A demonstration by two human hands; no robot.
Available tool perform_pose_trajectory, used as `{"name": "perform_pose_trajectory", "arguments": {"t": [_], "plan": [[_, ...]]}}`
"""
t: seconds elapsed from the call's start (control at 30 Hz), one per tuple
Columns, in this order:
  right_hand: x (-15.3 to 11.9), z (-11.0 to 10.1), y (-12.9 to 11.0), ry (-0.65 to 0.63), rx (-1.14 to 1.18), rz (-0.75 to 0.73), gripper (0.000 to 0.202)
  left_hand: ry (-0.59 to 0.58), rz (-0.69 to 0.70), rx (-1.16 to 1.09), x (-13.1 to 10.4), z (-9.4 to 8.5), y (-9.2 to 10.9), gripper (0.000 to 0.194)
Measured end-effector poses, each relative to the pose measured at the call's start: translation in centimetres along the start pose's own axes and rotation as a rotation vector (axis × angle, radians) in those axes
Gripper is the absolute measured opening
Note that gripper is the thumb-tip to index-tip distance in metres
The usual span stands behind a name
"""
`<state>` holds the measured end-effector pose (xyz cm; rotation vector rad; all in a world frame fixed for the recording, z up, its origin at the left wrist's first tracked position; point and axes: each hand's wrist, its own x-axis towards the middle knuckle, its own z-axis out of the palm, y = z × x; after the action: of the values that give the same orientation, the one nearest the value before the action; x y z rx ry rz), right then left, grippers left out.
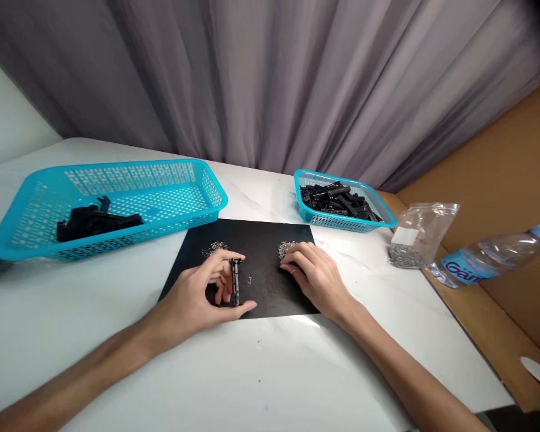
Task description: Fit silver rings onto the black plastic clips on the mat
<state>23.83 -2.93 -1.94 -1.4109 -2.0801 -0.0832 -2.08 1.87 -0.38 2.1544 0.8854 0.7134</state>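
Note:
Between the thumb and fingers of my left hand point(198, 291) is a small black plastic part point(235, 282), held upright on end over a black mat point(270, 300). My right hand point(317, 276) is at the right side of the mat, fingers bent and tips together beside a pile of small metal pieces point(286, 248). Whatever its fingertips pinch is too small to name. A second pile of small metal pieces point(216, 247) lies behind my left hand. One loose hook-shaped metal piece point(249, 280) rests on the mat between my hands.
A large blue basket point(171, 225) with several black parts point(96, 222) stands at the left. A smaller blue basket point(342, 225), at the back right, is heaped with black parts point(337, 198). Farther right are a plastic bag point(420, 234) of metal pieces and a lying bottle point(490, 258).

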Motion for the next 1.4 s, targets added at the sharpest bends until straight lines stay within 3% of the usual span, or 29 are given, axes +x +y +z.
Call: {"name": "perform_pose_trajectory", "arguments": {"t": [0.13, 0.33, 0.53, 0.6, 0.87, 1.23, 1.3, 1.4], "plan": [[-0.1, -0.6, 0.6, 0.048, 0.083, 0.071, 0.017, -0.003, -0.009, 0.013, 0.0, 0.0, 0.0, 0.060], [-0.7, -1.5, 1.4, -0.163, -0.006, -0.093, 0.026, -0.010, -0.003, 0.031, -0.1, 0.1, -0.1, 0.060], [-0.1, -1.0, 2.3, -0.115, -0.062, 0.014, 0.042, -0.035, -0.003, 0.076, -0.1, 0.1, -0.2, 0.062], [0.1, -0.8, 2.9, -0.115, -0.052, 0.015, 0.037, -0.027, 0.002, 0.082, 0.0, 0.1, -0.3, 0.062], [0.6, -0.7, 3.9, 0.093, 0.062, 0.121, 0.015, -0.025, 0.030, 0.088, -0.1, 0.0, -0.5, 0.062], [0.8, -0.9, 4.2, 0.182, 0.152, 0.184, 0.016, -0.002, 0.018, 0.083, 0.0, 0.2, -0.3, 0.061], [0.6, -1.5, 3.8, 0.133, 0.128, 0.114, 0.019, -0.011, 0.020, 0.085, 0.1, 0.2, -0.3, 0.062], [0.0, -2.6, 2.8, -0.078, 0.052, -0.041, 0.023, -0.024, 0.027, 0.094, 0.1, 0.1, -0.3, 0.063]]}}
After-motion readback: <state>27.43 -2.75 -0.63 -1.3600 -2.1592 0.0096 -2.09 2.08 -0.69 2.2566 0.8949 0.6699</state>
